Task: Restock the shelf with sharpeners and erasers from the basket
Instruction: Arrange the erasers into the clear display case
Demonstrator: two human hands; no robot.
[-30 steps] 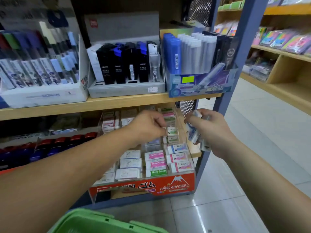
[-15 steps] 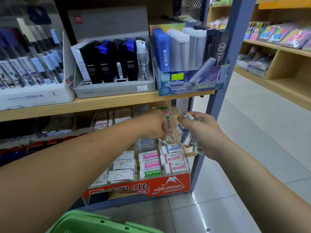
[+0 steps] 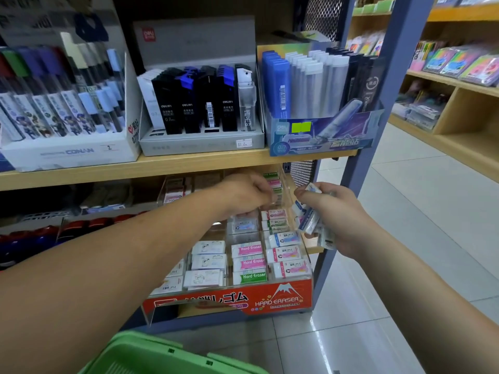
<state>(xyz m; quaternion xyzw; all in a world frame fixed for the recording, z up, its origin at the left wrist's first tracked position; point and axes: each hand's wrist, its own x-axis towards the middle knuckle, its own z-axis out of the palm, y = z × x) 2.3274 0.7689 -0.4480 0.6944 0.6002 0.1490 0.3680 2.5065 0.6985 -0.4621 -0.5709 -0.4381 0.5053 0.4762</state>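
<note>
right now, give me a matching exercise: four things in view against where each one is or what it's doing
Things:
1 basket
2 right hand
3 left hand
4 grey display box

Places or states:
a on the upper shelf
b at the bottom edge of the view
c gripping erasers, right of the eraser tray
d reaching into the tray's back rows

Pairs: 1-b, 2-c, 3-d, 4-a

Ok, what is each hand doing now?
Left hand: curled at clear plastic eraser display; grip cannot be told.
Right hand: holds several small white-and-blue wrapped erasers.
</note>
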